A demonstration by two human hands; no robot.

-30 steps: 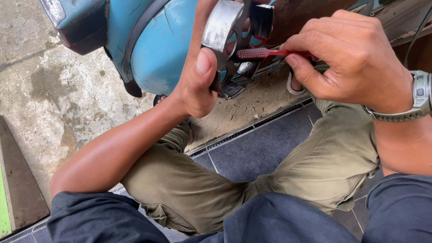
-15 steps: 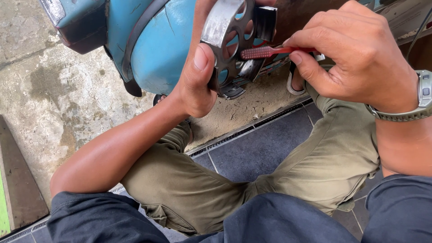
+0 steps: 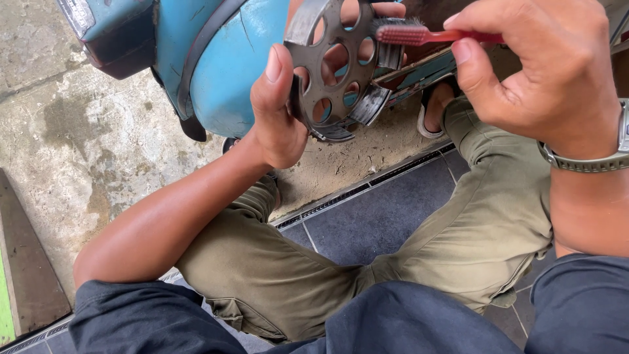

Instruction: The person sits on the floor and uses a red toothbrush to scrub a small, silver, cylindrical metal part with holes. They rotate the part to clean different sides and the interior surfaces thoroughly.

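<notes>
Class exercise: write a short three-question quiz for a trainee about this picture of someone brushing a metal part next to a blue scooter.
1. True or false: the left hand holds the metal disc.
2. Which hand holds the red toothbrush? A) left B) right C) neither
3. What is on the wrist of the right hand?

Key
1. True; the thumb lies along the disc's rim.
2. B; the bristles meet the disc's upper right edge.
3. A watch.
</notes>
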